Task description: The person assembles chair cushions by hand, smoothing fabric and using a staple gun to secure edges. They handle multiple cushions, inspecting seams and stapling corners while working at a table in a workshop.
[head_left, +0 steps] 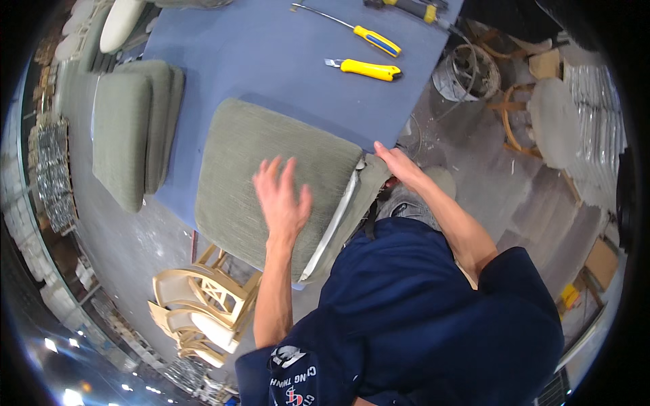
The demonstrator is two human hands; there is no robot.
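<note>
A grey-green upholstered seat cushion lies on the blue tabletop, turned at an angle, its near side over the table edge. Along that near side the cover fabric hangs loose, and a strip of white lining shows. Flat on top of the cushion, fingers spread, rests my left hand. My right hand grips the loose fabric at the cushion's right corner, its thumb on top; the other fingers are mostly hidden underneath.
Beyond the cushion lie a yellow utility knife, a yellow-and-blue handled tool and a yellow-black power tool. Several similar cushions stack at left. Wooden chair frames stand below left; a bucket sits at right.
</note>
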